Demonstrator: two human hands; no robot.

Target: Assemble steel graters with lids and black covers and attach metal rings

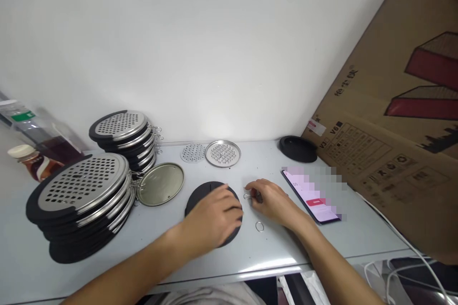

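My left hand (213,217) lies palm down across a black round disc (196,196) on the table, its fingers curled toward the disc's right edge; the thumb is mostly hidden. To its right, my right hand (270,200) has its fingers drawn together just above the tabletop. A small wire clasp (247,196) pokes out at those fingertips, along with something dark that I cannot make out. Below this hand a thin metal ring (259,227) lies loose. A round metal lid (161,184) rests left of the disc, against a stack of grater-topped containers (86,186).
Behind stands a second grater-container stack (121,126). Near the wall lie a perforated plate (193,153) and a rimmed grater disc (223,154). A phone (311,198), black round lid (298,148) and large cardboard box (393,152) are right; bottles (34,162) lean left.
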